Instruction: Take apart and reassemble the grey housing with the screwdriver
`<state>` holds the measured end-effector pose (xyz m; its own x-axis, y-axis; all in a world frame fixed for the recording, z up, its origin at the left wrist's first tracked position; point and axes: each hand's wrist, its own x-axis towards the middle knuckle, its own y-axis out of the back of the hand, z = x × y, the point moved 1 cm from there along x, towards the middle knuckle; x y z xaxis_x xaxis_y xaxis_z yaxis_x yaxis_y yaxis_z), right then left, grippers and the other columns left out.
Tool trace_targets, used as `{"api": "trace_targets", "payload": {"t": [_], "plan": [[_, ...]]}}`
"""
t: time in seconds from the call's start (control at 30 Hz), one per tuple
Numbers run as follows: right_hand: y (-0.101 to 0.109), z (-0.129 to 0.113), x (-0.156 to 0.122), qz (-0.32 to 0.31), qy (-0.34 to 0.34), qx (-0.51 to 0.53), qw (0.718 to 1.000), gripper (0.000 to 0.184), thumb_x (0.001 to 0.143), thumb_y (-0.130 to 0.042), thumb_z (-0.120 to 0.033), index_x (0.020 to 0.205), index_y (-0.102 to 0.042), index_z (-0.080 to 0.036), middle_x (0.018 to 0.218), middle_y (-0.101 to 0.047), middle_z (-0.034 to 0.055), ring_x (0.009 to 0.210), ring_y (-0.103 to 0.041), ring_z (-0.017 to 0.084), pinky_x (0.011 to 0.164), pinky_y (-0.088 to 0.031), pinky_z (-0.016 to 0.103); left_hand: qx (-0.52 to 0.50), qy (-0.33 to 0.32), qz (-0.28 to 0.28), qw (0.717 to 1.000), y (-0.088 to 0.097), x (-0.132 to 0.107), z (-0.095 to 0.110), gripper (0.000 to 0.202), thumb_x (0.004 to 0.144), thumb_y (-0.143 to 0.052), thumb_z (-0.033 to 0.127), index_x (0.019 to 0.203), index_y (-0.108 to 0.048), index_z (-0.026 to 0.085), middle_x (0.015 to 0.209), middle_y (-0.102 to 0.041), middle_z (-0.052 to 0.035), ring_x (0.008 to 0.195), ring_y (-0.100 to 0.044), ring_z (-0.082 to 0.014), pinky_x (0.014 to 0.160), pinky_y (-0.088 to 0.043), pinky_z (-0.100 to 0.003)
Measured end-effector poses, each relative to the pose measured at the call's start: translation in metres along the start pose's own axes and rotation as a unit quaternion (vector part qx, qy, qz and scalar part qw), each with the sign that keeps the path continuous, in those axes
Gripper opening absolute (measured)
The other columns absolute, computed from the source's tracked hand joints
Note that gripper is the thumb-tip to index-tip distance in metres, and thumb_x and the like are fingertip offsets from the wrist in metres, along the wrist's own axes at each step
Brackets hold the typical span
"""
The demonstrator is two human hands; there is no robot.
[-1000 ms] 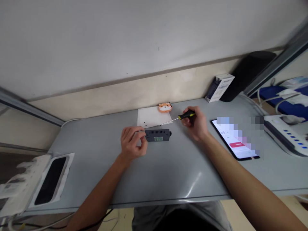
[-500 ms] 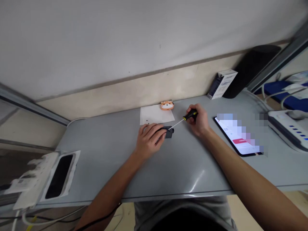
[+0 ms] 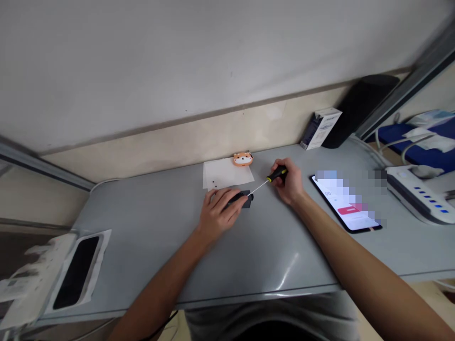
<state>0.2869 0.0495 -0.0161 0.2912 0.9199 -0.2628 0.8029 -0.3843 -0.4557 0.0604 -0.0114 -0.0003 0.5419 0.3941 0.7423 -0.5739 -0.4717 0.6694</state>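
On the grey desk (image 3: pixel 152 227), a small black boxy device (image 3: pixel 246 202) lies under my left hand (image 3: pixel 219 212), whose fingers are closed over its left part and hide much of it. My right hand (image 3: pixel 289 182) grips a screwdriver (image 3: pixel 276 174) by its black and yellow handle. The thin metal shaft slants down to the left, and its tip meets the top of the device close to my left fingertips. Just behind my left hand, a few tiny dark pieces, too small to make out, rest on white paper (image 3: pixel 227 175).
An orange animal-face case (image 3: pixel 243 159) sits on the paper's back edge. To the right are a lit phone (image 3: pixel 346 203), a power strip (image 3: pixel 417 194), a carton (image 3: pixel 321 128) and a black cylinder (image 3: pixel 360 111). A dark phone (image 3: pixel 77 272) lies at the left beside white plugs.
The whole view has shifted slightly, with the desk items sitting a little further left. The screwdriver tip stays at the device, and both hands keep their grip.
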Motion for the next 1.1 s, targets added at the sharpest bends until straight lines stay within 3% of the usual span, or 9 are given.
{"api": "trace_targets", "payload": {"t": [0.23,0.37,0.47,0.57,0.7,0.8,0.9,1.0,1.1], "plan": [[-0.001,0.001,0.0,-0.006,0.026,0.004,1.0,0.031,0.072,-0.071,-0.047,0.063,-0.054,-0.023,0.052,-0.045,-0.0049,0.04,-0.031,0.007,0.036,-0.023,0.024,0.019,-0.005,-0.006,1.0,0.002,0.001,0.002,0.022,0.102,-0.058,0.009,0.111,-0.073,0.023,0.107,-0.082,-0.0038,0.101,-0.073,-0.0197,0.093,-0.046,-0.035],[-0.012,0.012,-0.007,-0.049,0.061,-0.076,0.994,0.038,0.078,-0.073,-0.06,0.075,-0.065,-0.023,0.052,-0.047,-0.0054,0.045,-0.039,0.01,0.041,-0.027,0.025,0.022,-0.012,-0.027,0.999,0.003,-0.004,0.004,0.026,0.104,-0.055,0.01,0.119,-0.073,0.021,0.114,-0.082,-0.0054,0.105,-0.072,-0.0208,0.095,-0.05,-0.035],[-0.017,0.021,-0.015,-0.132,0.138,-0.206,0.96,0.043,0.084,-0.071,-0.065,0.089,-0.074,-0.023,0.065,-0.064,-0.0015,0.057,-0.054,0.013,0.055,-0.043,0.027,0.019,-0.031,-0.04,0.999,0.008,-0.008,0.0,0.03,0.102,-0.056,0.009,0.126,-0.07,0.02,0.12,-0.081,-0.0068,0.111,-0.073,-0.0208,0.098,-0.052,-0.035],[-0.016,0.027,-0.02,-0.2,0.2,-0.284,0.916,0.039,0.088,-0.07,-0.06,0.101,-0.079,-0.024,0.094,-0.079,0.0044,0.082,-0.069,0.019,0.078,-0.053,0.033,-0.001,-0.026,-0.03,0.999,0.019,-0.009,-0.013,0.027,0.099,-0.065,0.013,0.125,-0.069,0.02,0.123,-0.08,-0.0082,0.116,-0.073,-0.0219,0.103,-0.052,-0.037],[-0.012,0.03,-0.022,-0.242,0.186,-0.312,0.9,0.035,0.092,-0.069,-0.054,0.108,-0.08,-0.025,0.112,-0.082,0.0068,0.099,-0.074,0.024,0.088,-0.056,0.037,-0.134,0.079,-0.095,0.983,0.034,-0.01,-0.041,0.027,0.098,-0.069,0.023,0.124,-0.07,0.022,0.121,-0.078,-0.0095,0.109,-0.076,-0.0216,0.098,-0.058,-0.037],[-0.014,0.031,-0.023,-0.252,0.173,-0.326,0.894,0.035,0.092,-0.068,-0.054,0.11,-0.081,-0.026,0.115,-0.083,0.0069,0.099,-0.074,0.025,0.082,-0.057,0.036,-0.248,0.186,-0.148,0.939,0.036,-0.015,-0.056,0.023,0.097,-0.071,0.03,0.117,-0.074,0.021,0.107,-0.08,-0.0064,0.094,-0.077,-0.0188,0.087,-0.062,-0.031],[-0.017,0.03,-0.024,-0.257,0.172,-0.324,0.894,0.035,0.092,-0.068,-0.055,0.108,-0.081,-0.027,0.114,-0.083,0.0064,0.099,-0.074,0.025,0.083,-0.057,0.036,-0.312,0.269,-0.163,0.896,0.028,-0.021,-0.059,0.025,0.094,-0.074,0.037,0.113,-0.077,0.021,0.105,-0.081,-0.0064,0.092,-0.076,-0.0192,0.084,-0.062,-0.03],[-0.016,0.027,-0.023,-0.22,0.181,-0.297,0.911,0.038,0.089,-0.07,-0.059,0.103,-0.081,-0.025,0.103,-0.082,0.0056,0.091,-0.073,0.022,0.081,-0.055,0.035,-0.357,0.342,-0.143,0.858,0.016,-0.026,-0.056,0.033,0.094,-0.074,0.045,0.116,-0.077,0.021,0.11,-0.081,-0.0083,0.097,-0.077,-0.0207,0.087,-0.063,-0.032],[-0.011,0.024,-0.017,-0.155,0.149,-0.256,0.942,0.047,0.088,-0.067,-0.068,0.099,-0.08,-0.023,0.077,-0.074,0.0019,0.064,-0.06,0.016,0.061,-0.046,0.029,-0.364,0.386,-0.121,0.839,0.006,-0.028,-0.049,0.033,0.096,-0.07,0.049,0.113,-0.077,0.02,0.106,-0.081,-0.0078,0.094,-0.076,-0.0201,0.085,-0.063,-0.032]]}}
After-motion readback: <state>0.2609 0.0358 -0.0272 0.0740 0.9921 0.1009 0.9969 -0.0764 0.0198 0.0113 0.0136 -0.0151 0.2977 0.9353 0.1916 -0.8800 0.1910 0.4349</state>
